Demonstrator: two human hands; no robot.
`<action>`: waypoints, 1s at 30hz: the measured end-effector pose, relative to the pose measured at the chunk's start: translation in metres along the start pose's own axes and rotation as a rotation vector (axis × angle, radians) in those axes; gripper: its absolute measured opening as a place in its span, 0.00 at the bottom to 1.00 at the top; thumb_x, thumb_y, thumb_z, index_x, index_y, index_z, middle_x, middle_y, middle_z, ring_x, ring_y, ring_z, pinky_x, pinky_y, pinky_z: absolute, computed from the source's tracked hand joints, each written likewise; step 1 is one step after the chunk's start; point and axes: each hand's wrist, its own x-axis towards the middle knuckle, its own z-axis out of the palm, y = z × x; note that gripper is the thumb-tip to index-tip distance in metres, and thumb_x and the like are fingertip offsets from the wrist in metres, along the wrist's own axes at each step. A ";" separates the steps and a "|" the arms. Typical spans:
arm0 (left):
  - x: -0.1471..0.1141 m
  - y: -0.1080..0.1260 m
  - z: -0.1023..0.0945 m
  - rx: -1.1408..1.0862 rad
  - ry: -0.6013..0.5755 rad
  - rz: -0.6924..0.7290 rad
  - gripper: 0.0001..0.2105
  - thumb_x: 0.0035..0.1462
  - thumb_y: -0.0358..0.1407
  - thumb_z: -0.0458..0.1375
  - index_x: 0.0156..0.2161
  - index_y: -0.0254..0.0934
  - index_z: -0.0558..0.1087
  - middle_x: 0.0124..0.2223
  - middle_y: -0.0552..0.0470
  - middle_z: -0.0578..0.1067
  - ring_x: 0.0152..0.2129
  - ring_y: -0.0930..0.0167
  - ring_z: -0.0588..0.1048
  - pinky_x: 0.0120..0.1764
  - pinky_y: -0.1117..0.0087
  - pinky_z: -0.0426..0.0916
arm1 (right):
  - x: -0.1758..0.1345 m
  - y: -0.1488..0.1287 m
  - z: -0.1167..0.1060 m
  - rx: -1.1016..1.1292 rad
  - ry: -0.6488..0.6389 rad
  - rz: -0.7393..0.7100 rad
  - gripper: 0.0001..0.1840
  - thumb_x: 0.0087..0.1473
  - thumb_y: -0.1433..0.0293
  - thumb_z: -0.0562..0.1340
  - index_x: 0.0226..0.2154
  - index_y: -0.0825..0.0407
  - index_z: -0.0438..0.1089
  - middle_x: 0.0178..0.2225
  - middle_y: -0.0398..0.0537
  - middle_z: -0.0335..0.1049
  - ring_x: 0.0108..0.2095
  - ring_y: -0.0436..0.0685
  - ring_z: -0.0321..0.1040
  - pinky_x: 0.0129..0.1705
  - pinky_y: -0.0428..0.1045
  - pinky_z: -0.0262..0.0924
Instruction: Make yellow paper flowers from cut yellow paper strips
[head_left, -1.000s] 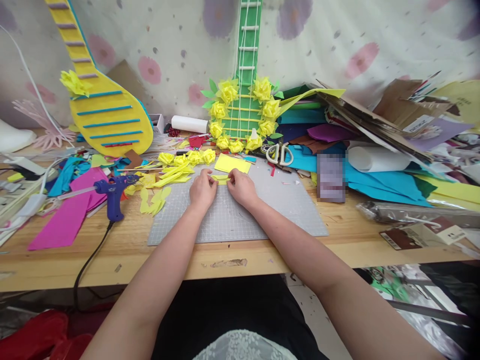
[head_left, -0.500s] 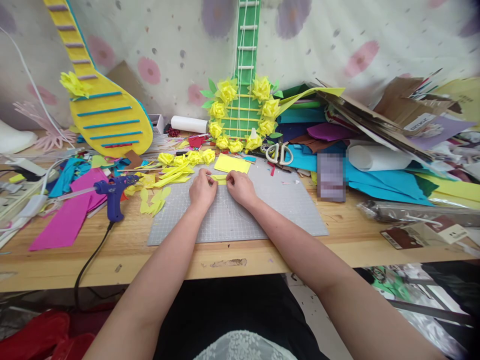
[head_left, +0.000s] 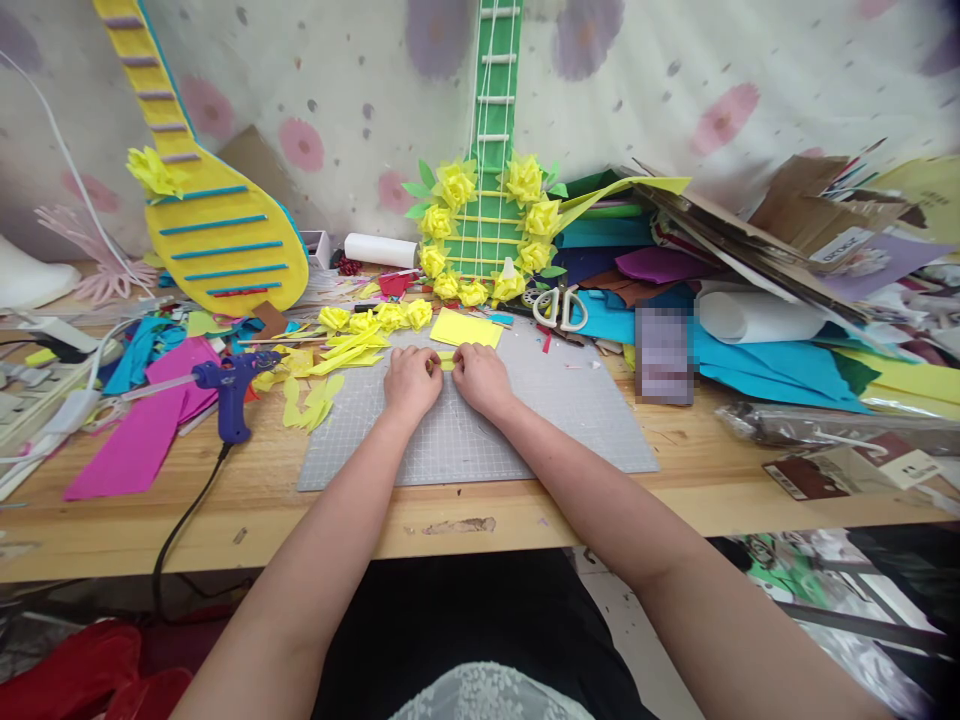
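Note:
Between my two hands is a small strip of yellow paper (head_left: 447,361), just above or on the grey cutting mat (head_left: 480,440). My left hand (head_left: 412,380) is closed on its left end, fingers curled. The right end is pinched by my right hand (head_left: 482,377). Much of the strip is hidden behind the fingers. Right behind the hands lies a flat yellow paper sheet (head_left: 466,327). Several yellow paper flowers (head_left: 390,317) and cut yellow strips (head_left: 349,347) lie to the left, with yellow petal pieces (head_left: 311,402) nearer me.
A blue glue gun (head_left: 234,395) stands at left, its cord hanging over the table edge. White-handled scissors (head_left: 561,308) lie behind the mat. A yellow paper guitar (head_left: 225,235) and a green one (head_left: 491,150) lean at the back. Blue paper (head_left: 780,375) is piled right.
My left hand has turned so its back shows more, and its fingers have curled farther over the strip. My right hand stays nearly in place. The view has shifted slightly.

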 end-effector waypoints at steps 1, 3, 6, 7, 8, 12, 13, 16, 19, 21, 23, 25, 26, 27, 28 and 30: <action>0.000 0.000 0.001 0.007 0.006 -0.007 0.06 0.51 0.35 0.52 0.31 0.41 0.72 0.34 0.48 0.71 0.39 0.63 0.63 0.37 0.65 0.60 | 0.000 -0.001 -0.001 -0.001 -0.003 0.006 0.10 0.51 0.73 0.51 0.35 0.54 0.65 0.36 0.52 0.67 0.38 0.58 0.60 0.40 0.50 0.53; 0.000 0.001 0.003 0.018 0.025 -0.017 0.06 0.50 0.38 0.54 0.31 0.41 0.72 0.35 0.48 0.70 0.40 0.62 0.63 0.38 0.65 0.61 | 0.000 -0.002 -0.002 -0.002 -0.008 0.018 0.09 0.51 0.71 0.52 0.34 0.54 0.65 0.36 0.52 0.68 0.38 0.58 0.60 0.40 0.50 0.53; 0.001 0.001 0.004 0.027 0.046 -0.030 0.08 0.49 0.41 0.55 0.31 0.41 0.72 0.36 0.47 0.69 0.41 0.61 0.62 0.41 0.64 0.60 | -0.001 -0.002 -0.001 -0.014 -0.002 0.016 0.09 0.52 0.68 0.52 0.34 0.54 0.65 0.36 0.52 0.67 0.38 0.59 0.60 0.40 0.51 0.53; 0.002 0.001 0.004 0.028 0.046 -0.037 0.07 0.49 0.40 0.55 0.31 0.41 0.73 0.36 0.46 0.68 0.41 0.62 0.62 0.42 0.64 0.60 | -0.001 -0.002 -0.001 -0.024 0.002 0.011 0.09 0.52 0.69 0.52 0.35 0.54 0.64 0.36 0.53 0.67 0.38 0.59 0.60 0.40 0.51 0.53; 0.002 0.001 0.004 0.028 0.042 -0.045 0.07 0.49 0.39 0.55 0.31 0.41 0.73 0.36 0.46 0.68 0.41 0.62 0.62 0.43 0.64 0.60 | -0.001 -0.001 0.000 -0.033 0.004 0.005 0.09 0.51 0.71 0.52 0.35 0.54 0.64 0.36 0.53 0.67 0.38 0.59 0.60 0.40 0.51 0.53; 0.002 0.000 0.002 0.016 0.017 -0.071 0.07 0.50 0.35 0.53 0.32 0.42 0.74 0.36 0.46 0.67 0.41 0.62 0.62 0.45 0.64 0.59 | -0.001 0.002 0.002 -0.038 0.006 0.000 0.11 0.48 0.76 0.51 0.36 0.54 0.63 0.37 0.53 0.65 0.38 0.59 0.59 0.40 0.50 0.53; 0.003 0.000 0.002 0.009 0.014 -0.073 0.08 0.50 0.33 0.52 0.32 0.42 0.74 0.36 0.46 0.67 0.41 0.62 0.63 0.45 0.64 0.59 | -0.001 0.003 0.002 -0.027 0.005 0.004 0.12 0.47 0.76 0.51 0.36 0.54 0.62 0.37 0.53 0.65 0.38 0.59 0.59 0.40 0.50 0.53; 0.003 -0.003 0.002 -0.023 0.012 -0.078 0.11 0.49 0.30 0.51 0.32 0.43 0.75 0.35 0.47 0.67 0.40 0.64 0.63 0.45 0.65 0.60 | 0.000 0.005 0.001 0.016 -0.007 0.015 0.13 0.47 0.78 0.50 0.37 0.54 0.61 0.37 0.53 0.64 0.38 0.58 0.58 0.40 0.50 0.53; 0.004 -0.008 0.002 -0.053 -0.010 -0.064 0.13 0.49 0.28 0.49 0.32 0.43 0.75 0.33 0.48 0.67 0.38 0.65 0.64 0.44 0.65 0.60 | 0.000 0.005 0.000 0.054 -0.017 0.027 0.13 0.46 0.78 0.50 0.37 0.54 0.61 0.37 0.53 0.64 0.39 0.58 0.58 0.40 0.50 0.53; 0.005 -0.011 0.002 -0.081 -0.023 -0.052 0.15 0.48 0.25 0.48 0.33 0.42 0.75 0.33 0.48 0.67 0.37 0.66 0.65 0.44 0.66 0.60 | 0.000 0.005 -0.001 0.069 -0.017 0.031 0.13 0.46 0.78 0.50 0.37 0.54 0.61 0.36 0.53 0.64 0.39 0.58 0.58 0.40 0.50 0.53; 0.007 -0.014 0.001 -0.128 -0.008 -0.069 0.15 0.46 0.24 0.47 0.34 0.41 0.74 0.33 0.49 0.68 0.36 0.67 0.66 0.43 0.67 0.61 | 0.000 0.005 -0.001 0.073 -0.017 0.028 0.13 0.46 0.78 0.50 0.37 0.54 0.61 0.36 0.53 0.64 0.39 0.58 0.58 0.40 0.50 0.53; 0.010 -0.015 0.001 -0.174 0.035 -0.105 0.14 0.45 0.25 0.49 0.35 0.40 0.72 0.34 0.50 0.69 0.36 0.68 0.66 0.42 0.68 0.62 | 0.000 0.006 0.000 0.073 -0.015 0.026 0.13 0.46 0.78 0.51 0.36 0.54 0.61 0.36 0.53 0.63 0.38 0.58 0.58 0.40 0.50 0.53; 0.011 -0.015 0.001 -0.185 0.059 -0.118 0.13 0.45 0.26 0.50 0.36 0.39 0.72 0.35 0.50 0.69 0.37 0.68 0.66 0.43 0.68 0.62 | 0.000 0.006 0.000 0.074 -0.013 0.026 0.13 0.46 0.78 0.51 0.36 0.54 0.62 0.36 0.53 0.63 0.38 0.58 0.58 0.40 0.50 0.53; 0.013 -0.014 0.001 -0.186 0.075 -0.123 0.13 0.46 0.28 0.50 0.37 0.39 0.72 0.37 0.50 0.70 0.38 0.68 0.66 0.44 0.67 0.61 | 0.000 0.006 0.000 0.077 -0.010 0.023 0.13 0.46 0.78 0.51 0.36 0.54 0.62 0.36 0.53 0.63 0.38 0.58 0.58 0.40 0.50 0.53; 0.014 -0.014 0.002 -0.175 0.081 -0.119 0.12 0.48 0.30 0.51 0.38 0.39 0.71 0.38 0.49 0.70 0.39 0.67 0.66 0.45 0.66 0.61 | -0.001 0.006 0.001 0.083 -0.009 0.020 0.13 0.46 0.78 0.51 0.36 0.54 0.62 0.36 0.53 0.63 0.38 0.58 0.58 0.41 0.51 0.53; 0.016 -0.013 0.003 -0.127 0.064 -0.099 0.11 0.50 0.36 0.51 0.39 0.38 0.72 0.39 0.48 0.71 0.41 0.66 0.66 0.47 0.64 0.59 | -0.001 0.006 0.000 0.111 -0.007 0.011 0.13 0.46 0.78 0.51 0.36 0.54 0.64 0.35 0.52 0.63 0.38 0.57 0.57 0.41 0.51 0.53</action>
